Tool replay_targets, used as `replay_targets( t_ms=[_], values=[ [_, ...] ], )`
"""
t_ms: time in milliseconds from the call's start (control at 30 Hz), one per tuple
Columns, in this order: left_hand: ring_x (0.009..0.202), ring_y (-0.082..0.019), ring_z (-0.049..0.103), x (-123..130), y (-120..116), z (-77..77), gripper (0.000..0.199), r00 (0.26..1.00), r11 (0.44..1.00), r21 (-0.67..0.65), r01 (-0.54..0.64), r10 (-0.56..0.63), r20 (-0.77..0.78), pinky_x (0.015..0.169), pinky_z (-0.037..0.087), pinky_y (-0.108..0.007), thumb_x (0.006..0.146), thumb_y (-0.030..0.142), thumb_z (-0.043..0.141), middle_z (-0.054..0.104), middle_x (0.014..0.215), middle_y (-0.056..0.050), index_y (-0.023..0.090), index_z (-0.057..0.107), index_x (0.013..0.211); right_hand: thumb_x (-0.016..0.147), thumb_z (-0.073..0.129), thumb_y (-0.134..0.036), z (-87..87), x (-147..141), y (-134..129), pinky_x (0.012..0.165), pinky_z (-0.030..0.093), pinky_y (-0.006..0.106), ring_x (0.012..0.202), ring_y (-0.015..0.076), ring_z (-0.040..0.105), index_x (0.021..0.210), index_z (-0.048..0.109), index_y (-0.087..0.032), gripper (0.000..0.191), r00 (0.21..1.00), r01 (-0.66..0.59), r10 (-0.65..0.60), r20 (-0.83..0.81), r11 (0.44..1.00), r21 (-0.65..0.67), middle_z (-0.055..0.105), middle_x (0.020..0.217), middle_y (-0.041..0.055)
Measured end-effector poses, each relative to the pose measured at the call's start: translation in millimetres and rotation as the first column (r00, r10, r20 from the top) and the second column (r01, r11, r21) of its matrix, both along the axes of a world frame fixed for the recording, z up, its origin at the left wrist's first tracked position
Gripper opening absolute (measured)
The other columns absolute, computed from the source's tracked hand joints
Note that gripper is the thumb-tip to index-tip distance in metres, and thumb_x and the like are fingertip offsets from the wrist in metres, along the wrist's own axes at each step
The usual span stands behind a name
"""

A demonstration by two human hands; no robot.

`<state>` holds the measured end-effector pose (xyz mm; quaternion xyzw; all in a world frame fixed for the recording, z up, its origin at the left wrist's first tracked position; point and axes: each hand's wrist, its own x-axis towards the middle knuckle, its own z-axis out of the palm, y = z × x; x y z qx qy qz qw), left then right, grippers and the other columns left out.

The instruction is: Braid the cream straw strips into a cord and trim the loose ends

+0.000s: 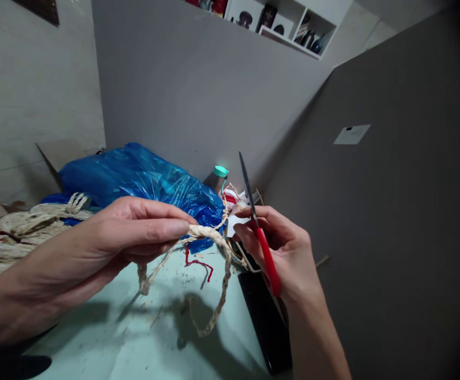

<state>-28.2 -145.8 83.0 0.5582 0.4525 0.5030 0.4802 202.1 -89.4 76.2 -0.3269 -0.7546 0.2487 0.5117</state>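
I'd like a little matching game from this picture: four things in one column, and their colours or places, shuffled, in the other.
Column one
1. Scissors
2. Pale twisted cord
3. Big plastic bag
4. Container lid

Column two
A. Turquoise
B. Pinched in the fingers of the left hand
C. Held in the right hand
D. Blue, lying beyond the left hand

Right pairs
1-C, 2-B, 3-D, 4-A

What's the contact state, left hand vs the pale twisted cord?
Touching. The head view shows the left hand pinching the pale twisted cord, which emerges right at the thumb tip with no visible gap.
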Motion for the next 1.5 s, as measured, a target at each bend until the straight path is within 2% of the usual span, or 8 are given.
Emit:
replay_targets(
  t_ms=[100,233,400,700,900,1033,1267,1500],
  values=[
    [0.062,-0.014,0.064,2,0,-2.3,0.020,0.992,0.990,-0.112,0.091,-0.079,0.102,0.050,0.050,-0.019,0.078,0.039,0.078,0.077,0.075,-0.003,0.026,0.082,0.093,0.075,0.081,-0.029,6.7,0,-4,0.050,0.051,0.022,0.060,0.0128,0.064,0.091,0.069,-0.019,0.022,0.983,-0.157,0.135,-0.125,0.970,-0.187,0.067,0.071,-0.0010],
    [0.070,-0.015,0.069,5,1,-7.5,0.021,0.997,0.999,-0.039,-0.026,0.023,-0.069,0.057,0.052,-0.019,0.079,0.044,0.078,0.080,0.081,-0.001,0.028,0.082,0.092,0.068,0.088,-0.032,11.0,-2,-13,0.057,0.059,0.027,0.066,0.0167,0.070,0.102,0.067,-0.021,0.041,0.954,-0.297,0.258,-0.153,0.888,-0.352,0.072,0.077,0.0008],
    [0.072,-0.014,0.069,8,2,-14.6,0.019,0.964,0.986,0.151,-0.074,0.110,-0.242,0.057,0.051,-0.018,0.077,0.049,0.078,0.080,0.086,0.003,0.032,0.081,0.085,0.068,0.088,-0.036,3.6,-8,-13,0.068,0.062,0.031,0.074,0.0195,0.072,0.102,0.066,-0.020,0.044,0.964,-0.261,0.229,-0.136,0.913,-0.314,0.075,0.083,0.0040],
    [0.062,-0.016,0.069,11,2,-15.2,0.017,0.920,0.961,0.254,-0.111,0.196,-0.339,0.050,0.051,-0.020,0.076,0.044,0.076,0.080,0.080,0.002,0.031,0.081,0.086,0.068,0.086,-0.030,4.8,-7,-13,0.066,0.062,0.030,0.071,0.0171,0.069,0.098,0.065,-0.021,0.038,0.961,-0.269,0.236,-0.143,0.918,-0.293,0.071,0.081,0.0016],
    [0.054,-0.012,0.066,23,-4,-8.7,0.005,0.862,0.848,0.510,-0.146,0.362,-0.354,0.047,0.049,-0.017,0.077,0.032,0.072,0.076,0.068,0.006,0.030,0.077,0.075,0.062,0.090,-0.028,8.6,-7,-13,0.060,0.060,0.026,0.061,0.0129,0.065,0.094,0.063,-0.021,0.043,0.943,-0.321,0.264,-0.201,0.879,-0.353,0.066,0.072,-0.0033],
    [0.054,-0.010,0.063,28,-5,-7.1,0.010,0.794,0.758,0.642,-0.113,0.457,-0.400,0.047,0.046,-0.016,0.080,0.024,0.066,0.074,0.068,0.007,0.030,0.073,0.076,0.060,0.092,-0.026,9.6,-7,-13,0.060,0.060,0.025,0.062,0.0123,0.065,0.093,0.061,-0.021,0.046,0.940,-0.328,0.262,-0.219,0.873,-0.361,0.066,0.075,-0.0034],
    [0.060,-0.011,0.058,25,-8,-14.4,0.011,0.725,0.677,0.733,-0.066,0.537,-0.431,0.052,0.043,-0.022,0.091,0.025,0.062,0.069,0.079,0.005,0.033,0.070,0.090,0.060,0.093,-0.033,12.2,-5,-12,0.054,0.056,0.024,0.059,0.0115,0.064,0.089,0.060,-0.021,0.045,0.923,-0.372,0.281,-0.263,0.830,-0.416,0.066,0.070,-0.0038],
    [0.072,-0.012,0.065,24,-8,-10.2,0.020,0.746,0.640,0.768,0.018,0.503,-0.437,0.062,0.046,-0.021,0.094,0.022,0.059,0.072,0.088,0.004,0.033,0.074,0.091,0.062,0.092,-0.027,13.4,-2,-12,0.046,0.048,0.018,0.053,0.0080,0.059,0.089,0.061,-0.020,0.042,0.878,-0.471,0.343,-0.334,0.742,-0.478,0.062,0.065,-0.0071]
  ],
)
